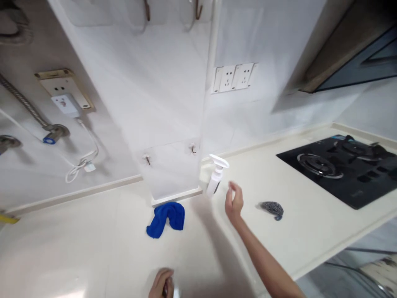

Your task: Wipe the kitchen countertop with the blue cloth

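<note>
My right hand (234,201) reaches out over the white counter (279,248) with fingers loosely curled and apart, holding nothing. It hovers just right of a white pump bottle (216,176) that stands against the wall corner. A grey-blue scrubber (272,208) lies on the counter to the right of the hand. A crumpled blue cloth (166,218) lies to the left, at the foot of the wall pillar. My left hand (161,283) is at the bottom edge, fingers curled around a small dark object I cannot make out.
A black gas hob (341,169) is set into the counter at the right. Wall sockets (234,77) are above the bottle. On the left wall are another socket with a white cable (81,161) and a metal hose (27,109). The counter's front edge runs at lower right.
</note>
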Motion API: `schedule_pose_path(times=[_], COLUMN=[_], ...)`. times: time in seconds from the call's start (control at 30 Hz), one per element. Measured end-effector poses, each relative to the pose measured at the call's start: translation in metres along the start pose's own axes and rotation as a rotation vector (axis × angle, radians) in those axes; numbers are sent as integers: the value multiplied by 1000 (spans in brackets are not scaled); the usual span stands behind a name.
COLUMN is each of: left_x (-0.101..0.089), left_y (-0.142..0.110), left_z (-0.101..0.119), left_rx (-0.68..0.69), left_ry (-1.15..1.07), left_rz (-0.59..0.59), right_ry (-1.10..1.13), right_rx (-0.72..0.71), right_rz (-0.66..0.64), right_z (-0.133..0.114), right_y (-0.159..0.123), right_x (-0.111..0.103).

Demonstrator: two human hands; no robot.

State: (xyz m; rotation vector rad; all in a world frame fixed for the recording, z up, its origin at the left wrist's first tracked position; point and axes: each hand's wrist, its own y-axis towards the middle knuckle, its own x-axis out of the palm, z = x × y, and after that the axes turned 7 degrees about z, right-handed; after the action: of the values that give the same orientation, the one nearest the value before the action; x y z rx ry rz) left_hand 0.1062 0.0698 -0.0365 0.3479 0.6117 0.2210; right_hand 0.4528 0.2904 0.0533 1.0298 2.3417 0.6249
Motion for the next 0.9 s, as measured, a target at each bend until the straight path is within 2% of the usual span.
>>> schedule_pose_path(times=[0.03, 0.13, 0.17, 0.23, 0.33, 0.43, 0.53, 0.67, 0.8, 0.9], left_x=[-2, -5, -6, -6, -6, -8, -10, -12, -18, -29], left_y=[1, 6, 7, 8, 5, 2, -2, -10, -22, -33], left_z=[4, 17, 21, 25, 27, 27, 27, 27, 27, 28], left_rx=[-6, -16, -12, -8, -8, -16, -38, -82, -200, -334], left_ry=[5, -2, -10, -25, -58, -98, -123, -179, -273, -400], left_rz=[-8, -39, -42, -43, -54, -82, -84, -86, -115, -146], right_ry=[3, 91, 89, 15, -159, -324, -345, -300, -539, -741], right_rx=[-45, -344, -410, -463, -456, -425, -466, -575, -494, -384], right_rz=[-63, -564, -663, -801, -960, -976, -918, -811, -622, -485], right_z=[-7, -44, -60, -91, -124, -135, -124, -75, -14, 9], right_y=[-27, -95, -110, -131, -145, -159, -179, -196, -173, -151], right_x=[-1, 21, 34, 66, 104, 113, 89, 21, -41, -62])
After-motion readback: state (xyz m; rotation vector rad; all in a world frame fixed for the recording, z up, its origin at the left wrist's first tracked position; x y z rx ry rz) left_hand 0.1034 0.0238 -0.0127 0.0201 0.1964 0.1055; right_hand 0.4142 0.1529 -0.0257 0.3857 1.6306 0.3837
